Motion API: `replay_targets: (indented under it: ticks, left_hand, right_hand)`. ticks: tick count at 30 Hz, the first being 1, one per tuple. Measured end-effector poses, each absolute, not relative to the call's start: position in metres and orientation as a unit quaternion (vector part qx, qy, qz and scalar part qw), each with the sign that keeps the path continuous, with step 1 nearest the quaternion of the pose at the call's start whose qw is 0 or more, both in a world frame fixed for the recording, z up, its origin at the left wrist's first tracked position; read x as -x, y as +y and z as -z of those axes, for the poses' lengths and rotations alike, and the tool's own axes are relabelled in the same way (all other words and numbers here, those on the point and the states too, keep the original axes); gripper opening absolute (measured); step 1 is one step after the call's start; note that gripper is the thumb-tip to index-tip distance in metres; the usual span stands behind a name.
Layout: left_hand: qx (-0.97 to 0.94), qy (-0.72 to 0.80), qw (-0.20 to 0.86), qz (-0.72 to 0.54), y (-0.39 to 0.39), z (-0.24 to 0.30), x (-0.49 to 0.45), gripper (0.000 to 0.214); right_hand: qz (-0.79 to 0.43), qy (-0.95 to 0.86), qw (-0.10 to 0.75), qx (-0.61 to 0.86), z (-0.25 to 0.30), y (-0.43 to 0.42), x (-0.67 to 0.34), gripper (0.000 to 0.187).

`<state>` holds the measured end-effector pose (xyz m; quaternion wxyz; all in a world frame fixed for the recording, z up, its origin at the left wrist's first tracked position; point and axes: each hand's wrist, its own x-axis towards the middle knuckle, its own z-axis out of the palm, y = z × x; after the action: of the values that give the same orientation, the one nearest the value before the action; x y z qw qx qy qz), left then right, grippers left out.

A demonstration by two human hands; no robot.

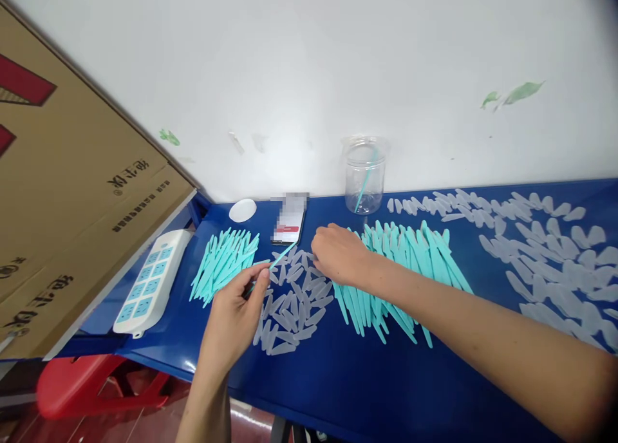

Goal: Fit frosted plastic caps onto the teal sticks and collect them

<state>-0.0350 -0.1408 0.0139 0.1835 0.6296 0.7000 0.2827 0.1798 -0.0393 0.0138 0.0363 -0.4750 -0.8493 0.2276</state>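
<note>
Between thumb and fingers of my left hand (pixel 244 301) is a thin teal plastic stick (pixel 282 256), its tip pointing up and right. My right hand (pixel 338 253) is closed, knuckles up, at the edge of the translucent white blade-shaped pieces (pixel 290 311); its fingertips are hidden, so anything in them cannot be made out. Under and beside my right forearm spreads a large pile of flat teal sticks (pixel 410 256). A smaller pile of teal sticks (pixel 224 263) lies left of the white pieces. One teal stick leans inside a clear plastic jar (pixel 365 185) by the wall.
A phone (pixel 292 217) and a round white lid (pixel 242 210) lie at the back of the blue table (pixel 338 385). More white pieces (pixel 555 256) cover the right side. At left are a power strip (pixel 152 282), a cardboard box (pixel 87 172) and a red stool (pixel 82 385).
</note>
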Motion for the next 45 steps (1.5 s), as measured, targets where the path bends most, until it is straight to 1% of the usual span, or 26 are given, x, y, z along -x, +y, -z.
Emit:
replay_targets:
  ticks: [2, 3, 7, 10, 13, 15, 17, 19, 24, 33, 39, 41, 45]
  left_hand:
    - [-0.623, 0.698, 0.195, -0.294, -0.143, -0.013, 0.035, 0.047]
    - [-0.620, 0.699, 0.198, -0.299, -0.143, -0.013, 0.036, 0.047]
    - [-0.613, 0.696, 0.203, -0.313, -0.146, -0.017, 0.040, 0.045]
    - [-0.631, 0.674, 0.206, -0.323, -0.146, -0.024, 0.034, 0.037]
    - [-0.688, 0.621, 0.204, -0.316, -0.139, -0.033, 0.020, 0.030]
    - [-0.724, 0.579, 0.218, -0.305, -0.130, -0.038, 0.007, 0.029]
    - [-0.749, 0.543, 0.236, -0.296, -0.121, -0.043, -0.007, 0.027]
    - [-0.769, 0.517, 0.239, -0.291, -0.113, -0.046, -0.020, 0.024]
    - [-0.771, 0.511, 0.258, -0.279, -0.109, -0.042, -0.032, 0.023]
    - [-0.788, 0.497, 0.270, -0.245, -0.113, -0.038, -0.045, 0.024]
    - [-0.770, 0.526, 0.277, -0.232, -0.114, -0.033, -0.058, 0.027]
    - [-0.750, 0.540, 0.291, -0.246, -0.115, -0.032, -0.061, 0.028]
    - [-0.710, 0.551, 0.322, -0.298, -0.116, -0.035, -0.067, 0.029]
  right_hand:
    - [-0.252, -0.841, 0.040, 0.477, -0.014, -0.036, -0.179, 0.036]
    - [-0.265, -0.836, 0.050, 0.477, -0.015, -0.035, -0.179, 0.035]
    - [-0.315, -0.812, 0.122, 0.475, -0.030, -0.034, -0.191, 0.016]
    - [-0.351, -0.792, 0.168, 0.470, -0.044, -0.039, -0.218, 0.023]
    - [-0.454, -0.735, 0.204, 0.461, -0.052, -0.051, -0.255, 0.025]
    - [-0.528, -0.672, 0.248, 0.456, -0.051, -0.061, -0.279, 0.021]
    - [-0.564, -0.629, 0.292, 0.448, -0.047, -0.071, -0.298, 0.019]
    - [-0.574, -0.611, 0.319, 0.443, -0.041, -0.079, -0.312, 0.022]
    - [-0.596, -0.578, 0.343, 0.440, -0.028, -0.088, -0.325, 0.026]
    - [-0.625, -0.589, 0.301, 0.414, -0.017, -0.092, -0.323, 0.022]
    - [-0.633, -0.574, 0.306, 0.419, -0.019, -0.091, -0.317, 0.021]
    - [-0.637, -0.560, 0.328, 0.417, -0.014, -0.090, -0.314, 0.021]
    - [-0.653, -0.483, 0.419, 0.405, -0.008, -0.090, -0.311, 0.020]
